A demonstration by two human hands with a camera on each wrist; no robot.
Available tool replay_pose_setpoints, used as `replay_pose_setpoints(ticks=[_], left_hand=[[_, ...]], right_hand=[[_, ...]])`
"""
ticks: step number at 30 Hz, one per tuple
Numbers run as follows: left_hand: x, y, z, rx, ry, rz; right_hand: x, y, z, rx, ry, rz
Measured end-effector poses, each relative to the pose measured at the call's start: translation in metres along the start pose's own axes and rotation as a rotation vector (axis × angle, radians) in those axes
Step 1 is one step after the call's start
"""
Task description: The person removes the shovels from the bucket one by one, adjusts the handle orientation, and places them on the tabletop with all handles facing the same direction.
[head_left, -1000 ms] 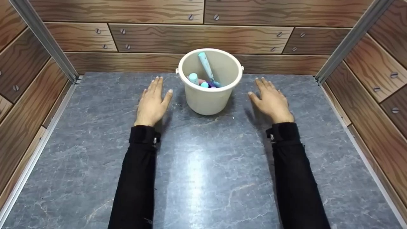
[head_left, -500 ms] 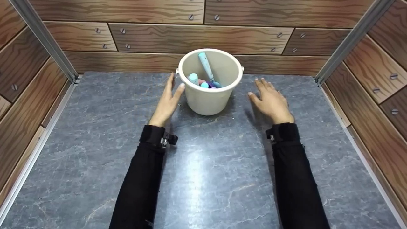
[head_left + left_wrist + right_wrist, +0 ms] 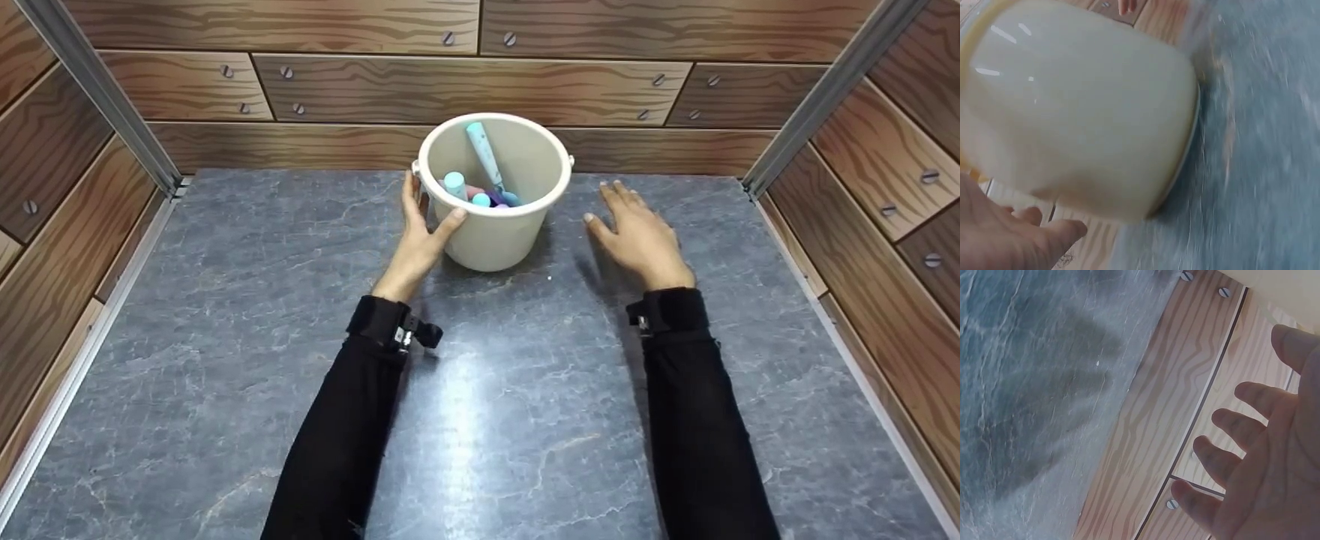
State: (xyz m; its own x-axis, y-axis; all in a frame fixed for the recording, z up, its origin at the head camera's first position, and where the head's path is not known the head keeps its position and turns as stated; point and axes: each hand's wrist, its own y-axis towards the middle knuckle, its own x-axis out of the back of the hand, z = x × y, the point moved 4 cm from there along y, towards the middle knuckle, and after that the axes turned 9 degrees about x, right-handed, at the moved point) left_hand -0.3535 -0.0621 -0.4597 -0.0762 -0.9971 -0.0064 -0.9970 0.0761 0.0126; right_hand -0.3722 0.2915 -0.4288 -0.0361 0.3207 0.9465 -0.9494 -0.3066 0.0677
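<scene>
A cream bucket (image 3: 491,241) is set upright on the grey worktop (image 3: 532,390), with a turquoise stick (image 3: 485,154) leaned inside. Its left side is flanked by the left hand (image 3: 420,244), fingers and thumb spread; whether contact is made cannot be told. The right hand (image 3: 637,238) is held spread, apart from the bucket.

Plain cream on bucket (image 3: 491,238). Inside: pale turquoise with darker specks on slim tapered item (image 3: 484,152), light turquoise on round-topped piece (image 3: 454,184), plus pink piece (image 3: 474,192), purple piece (image 3: 495,199), blue piece (image 3: 511,199). Grey-blue, marbled with white and tan veins, on table surface (image 3: 225,360). Brown wood-grain plank print, dark seams, on back wall (image 3: 480,90). Silver-grey on screw heads (image 3: 286,72). Solid black on sleeves (image 3: 322,450) and wrist straps (image 3: 375,319).
</scene>
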Motion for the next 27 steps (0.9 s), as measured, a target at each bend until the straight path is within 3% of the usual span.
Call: replay_pose_setpoints(ticks=[7,12,22,27], left_hand=[[-0.007,-0.001,-0.008,0.008,-0.045,-0.009],[-0.007,-0.001,-0.012,0.035,-0.077,0.01],[-0.014,0.005,-0.012,0.064,-0.128,-0.026],[-0.016,0.006,-0.011,0.081,-0.138,-0.023]], right_hand=[[0.005,-0.001,-0.002,-0.018,0.029,-0.013],[0.012,0.0,0.001,-0.026,0.067,-0.111],[0.034,0.005,0.025,0.079,0.151,-0.365],[0.046,0.011,0.042,0.158,0.159,-0.366]])
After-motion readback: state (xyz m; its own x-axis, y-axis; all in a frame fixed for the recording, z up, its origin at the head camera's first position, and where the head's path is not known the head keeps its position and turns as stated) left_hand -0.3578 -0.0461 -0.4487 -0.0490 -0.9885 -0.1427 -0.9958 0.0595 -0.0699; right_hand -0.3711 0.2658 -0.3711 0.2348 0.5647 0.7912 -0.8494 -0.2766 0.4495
